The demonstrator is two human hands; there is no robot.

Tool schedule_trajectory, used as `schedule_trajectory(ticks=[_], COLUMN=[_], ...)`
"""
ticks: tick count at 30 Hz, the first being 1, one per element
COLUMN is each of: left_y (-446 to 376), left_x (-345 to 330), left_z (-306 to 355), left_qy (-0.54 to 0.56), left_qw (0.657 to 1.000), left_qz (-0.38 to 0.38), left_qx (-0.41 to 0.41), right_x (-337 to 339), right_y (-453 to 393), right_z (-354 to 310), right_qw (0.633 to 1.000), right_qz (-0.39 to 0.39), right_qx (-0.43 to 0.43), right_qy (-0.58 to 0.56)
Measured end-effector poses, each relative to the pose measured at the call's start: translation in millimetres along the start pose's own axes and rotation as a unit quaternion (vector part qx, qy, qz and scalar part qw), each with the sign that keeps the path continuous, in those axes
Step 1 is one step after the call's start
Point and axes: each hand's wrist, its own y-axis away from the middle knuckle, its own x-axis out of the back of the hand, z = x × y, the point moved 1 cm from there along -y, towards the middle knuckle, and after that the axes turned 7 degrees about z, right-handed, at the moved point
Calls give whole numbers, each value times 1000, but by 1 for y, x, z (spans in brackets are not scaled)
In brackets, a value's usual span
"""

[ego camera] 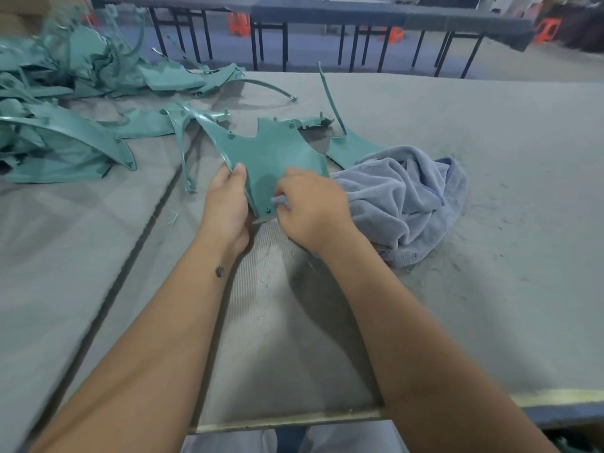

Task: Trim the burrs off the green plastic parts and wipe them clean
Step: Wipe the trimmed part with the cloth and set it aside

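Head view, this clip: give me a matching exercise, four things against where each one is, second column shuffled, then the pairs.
Things:
1. green plastic part
2. blue-grey cloth
3. pile of green parts
4. orange stools

Places:
A. heaped at the table's far left
B. on the floor beyond the table, under other tables
C. held between the left hand and the right hand
D. bunched on the table at the right, a corner of it in the right hand

Pairs: 1-C, 2-D, 3-A, 4-B
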Motion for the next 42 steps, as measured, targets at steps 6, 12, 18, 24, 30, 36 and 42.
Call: schedule_trajectory(ticks=[6,12,18,24,30,36,42], left_y=[-9,-14,-21,-22,-23,-23,-22], left_x=[9,29,43,43,46,48,45], left_z=[5,19,27,22,23,21,26], left_qy=[-67,-221,-394,-442,-433,-416,-259], left_qw=[996,961,891,870,875,885,958], left_qz=[21,77,48,82,71,54,73], left_qx=[-46,-147,-221,-203,-206,-201,-96], right_x=[3,17,21,20,28,16,23], right_y=[5,6,9,7,11,1,7], right_z=[17,39,34,11,8,18,27], right_qw=[993,880,950,989,946,986,974], right_qz=[40,161,63,-102,-236,-126,-65], right_qx=[-109,-372,-167,-42,-115,-103,-146], right_qy=[-15,-249,-255,-101,-190,-38,-158])
